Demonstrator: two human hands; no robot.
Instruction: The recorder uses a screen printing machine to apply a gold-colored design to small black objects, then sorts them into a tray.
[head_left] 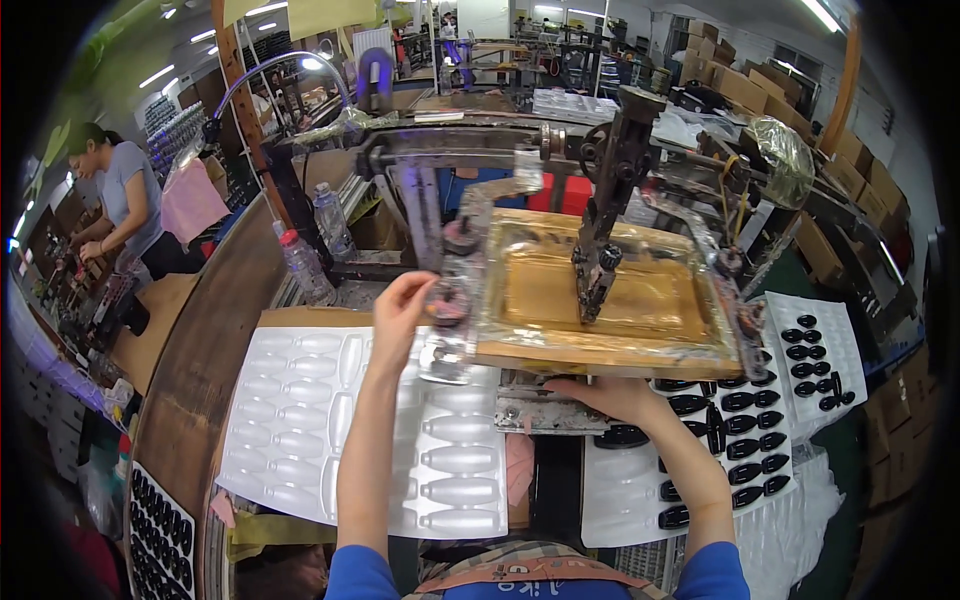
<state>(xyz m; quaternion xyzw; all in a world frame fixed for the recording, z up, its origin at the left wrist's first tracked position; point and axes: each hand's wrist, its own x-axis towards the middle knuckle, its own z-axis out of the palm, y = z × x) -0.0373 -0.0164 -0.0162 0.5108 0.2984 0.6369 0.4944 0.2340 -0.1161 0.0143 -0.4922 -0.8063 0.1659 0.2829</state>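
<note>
My left hand is raised with fingers pinched on a stained round knob at the left of a screen-printing press. The press's amber mesh screen in a frame sits under a dark vertical head carrying a squeegee holder. My right hand reaches beneath the frame's front edge at a stained metal platform; one digit shows stretched leftward, the others are hidden. A white moulded tray lies to the left, and a tray with glossy black parts to the right.
A co-worker stands at another machine on the left. Plastic bottles stand behind the left tray. Further trays of black parts lie lower left and right. A lamp arches above; stacked cartons fill the back right.
</note>
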